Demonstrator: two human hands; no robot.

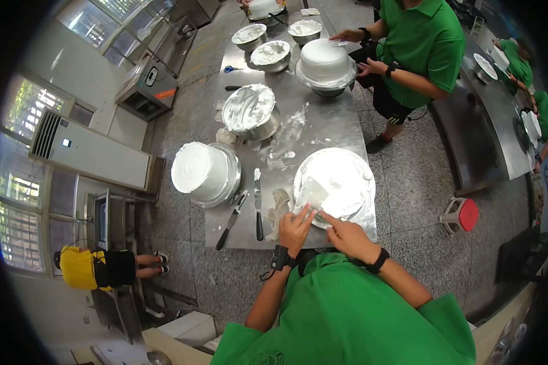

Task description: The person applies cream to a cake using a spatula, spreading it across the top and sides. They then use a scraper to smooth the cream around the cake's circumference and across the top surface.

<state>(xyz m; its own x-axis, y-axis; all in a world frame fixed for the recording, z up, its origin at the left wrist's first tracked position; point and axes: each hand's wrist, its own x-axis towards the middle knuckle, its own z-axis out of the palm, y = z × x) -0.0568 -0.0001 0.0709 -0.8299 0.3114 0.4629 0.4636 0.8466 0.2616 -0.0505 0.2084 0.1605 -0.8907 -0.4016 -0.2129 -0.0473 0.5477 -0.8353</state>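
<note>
A round cake covered in white cream [341,176] sits at the near right of the steel table. Both hands meet at its near edge. My left hand [295,230] is closed at the fingertips beside a pale flat scraper [313,193] that lies against the cream. My right hand [347,234] points its index finger toward the same spot, its other fingers curled; whether it grips the scraper is hard to tell. A crumpled cloth [278,213] lies left of my left hand, and two spatulas with black handles [259,210] rest further left.
Another white cake [201,173] stands at the table's left edge. Beyond it are several bowls of cream [249,109] and blue scissors [231,69]. A co-worker in green [420,48] handles a cake across the right side. A red-topped stool [466,215] stands right.
</note>
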